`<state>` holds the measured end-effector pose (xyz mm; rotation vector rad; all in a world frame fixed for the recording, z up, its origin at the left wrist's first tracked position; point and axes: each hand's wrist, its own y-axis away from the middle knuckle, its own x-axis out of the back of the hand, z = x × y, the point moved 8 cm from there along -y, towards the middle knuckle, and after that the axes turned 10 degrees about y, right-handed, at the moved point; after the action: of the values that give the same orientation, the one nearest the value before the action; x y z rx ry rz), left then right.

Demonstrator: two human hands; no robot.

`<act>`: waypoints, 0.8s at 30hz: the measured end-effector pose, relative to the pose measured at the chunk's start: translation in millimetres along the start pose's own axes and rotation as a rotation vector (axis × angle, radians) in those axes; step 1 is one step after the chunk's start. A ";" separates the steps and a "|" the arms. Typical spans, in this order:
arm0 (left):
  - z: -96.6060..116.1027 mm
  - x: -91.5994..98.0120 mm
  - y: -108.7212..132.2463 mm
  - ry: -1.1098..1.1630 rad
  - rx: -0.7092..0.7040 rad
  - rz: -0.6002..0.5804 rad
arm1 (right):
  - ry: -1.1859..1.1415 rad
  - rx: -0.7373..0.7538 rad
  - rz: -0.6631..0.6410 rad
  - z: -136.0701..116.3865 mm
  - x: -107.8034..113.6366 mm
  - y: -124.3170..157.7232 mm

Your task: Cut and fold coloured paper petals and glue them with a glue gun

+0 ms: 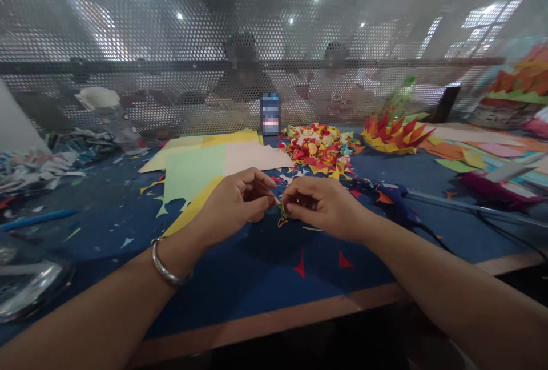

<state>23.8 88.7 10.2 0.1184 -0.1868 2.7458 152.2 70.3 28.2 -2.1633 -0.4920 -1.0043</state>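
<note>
My left hand [233,204] and my right hand [323,205] meet over the blue table cover [265,278], fingertips pinched together on a small folded paper piece [282,210] that is mostly hidden between them. A silver bangle [165,267] sits on my left wrist. Just behind the hands lie sheets of yellow, green and pink paper [201,167] and a heap of small folded coloured paper pieces [319,150].
A spiky red-orange paper assembly [396,133] and loose coloured sheets [479,150] lie at the right. Paper scraps [38,167] pile at the left, with a blue pen [36,220] and a clear container [25,281]. A perforated screen [171,44] stands behind, with people beyond it.
</note>
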 end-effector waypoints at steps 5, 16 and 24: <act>-6.1 -2.3 -4.5 0.015 0.036 -0.164 | 0.015 0.026 -0.037 -4.1 -3.6 -0.1; -20.3 -11.0 -10.7 0.055 0.172 -0.387 | 0.020 0.076 -0.174 -7.0 -18.4 3.0; -15.3 -15.2 -10.1 -0.004 0.141 -0.414 | 0.038 0.081 -0.191 -9.6 -19.2 1.7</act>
<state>40.8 94.5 -5.4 0.1787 0.0305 2.3433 136.2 61.2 17.0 -2.0501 -0.7197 -1.1060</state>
